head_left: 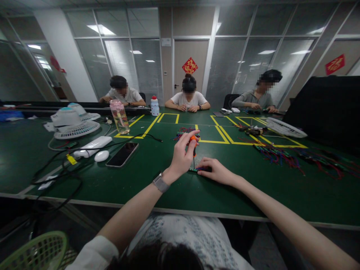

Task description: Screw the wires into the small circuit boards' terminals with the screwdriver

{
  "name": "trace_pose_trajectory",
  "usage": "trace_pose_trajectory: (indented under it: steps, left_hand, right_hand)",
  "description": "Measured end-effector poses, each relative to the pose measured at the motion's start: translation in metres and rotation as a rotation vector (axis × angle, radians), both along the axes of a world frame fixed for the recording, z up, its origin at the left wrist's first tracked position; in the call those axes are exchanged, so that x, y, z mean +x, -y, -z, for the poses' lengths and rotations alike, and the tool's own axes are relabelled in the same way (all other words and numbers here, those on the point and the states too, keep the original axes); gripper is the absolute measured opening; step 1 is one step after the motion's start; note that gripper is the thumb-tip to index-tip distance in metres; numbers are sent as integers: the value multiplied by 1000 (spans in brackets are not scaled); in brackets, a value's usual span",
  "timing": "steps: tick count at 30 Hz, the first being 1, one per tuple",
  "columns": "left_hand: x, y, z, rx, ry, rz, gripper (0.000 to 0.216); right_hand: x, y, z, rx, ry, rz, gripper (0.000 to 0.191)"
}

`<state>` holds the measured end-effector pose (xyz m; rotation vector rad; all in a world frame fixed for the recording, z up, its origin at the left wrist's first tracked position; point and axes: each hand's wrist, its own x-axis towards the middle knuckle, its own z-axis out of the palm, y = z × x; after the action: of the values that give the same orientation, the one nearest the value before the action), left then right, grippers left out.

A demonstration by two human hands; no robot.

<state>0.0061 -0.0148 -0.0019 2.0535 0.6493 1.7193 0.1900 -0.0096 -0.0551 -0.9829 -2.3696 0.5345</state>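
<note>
My left hand [182,153] is closed round the orange and black handle of a screwdriver [194,152], which stands upright with its thin shaft pointing down. The tip meets a small green circuit board [192,170] lying on the table. My right hand [215,170] pinches the board's right end, where thin dark wires run under the fingers. Just beyond my left hand lies a bundle of small boards with red and blue wires [184,132], partly hidden by that hand.
On the green table [157,180], a phone [122,154], a white case [101,156], a power strip [92,146] and black cables lie left. A bottle [119,117] and fans [74,125] stand behind them. Wired boards [277,154] lie right. Several people sit opposite.
</note>
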Motion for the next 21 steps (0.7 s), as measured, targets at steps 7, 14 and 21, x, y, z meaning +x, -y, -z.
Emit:
trace_pose_trajectory:
  steps: [7, 14, 21]
  left_hand:
    - [0, 0, 1, 18, -44, -18, 25]
    - [-1, 1, 2, 8, -36, -24, 32]
    - [0, 0, 3, -19, 8, -68, 31]
  right_hand:
    - [0, 0, 1, 4, 5, 4, 20]
    - [-1, 0, 0, 6, 3, 9, 20]
    - [1, -2, 2, 15, 5, 5, 20]
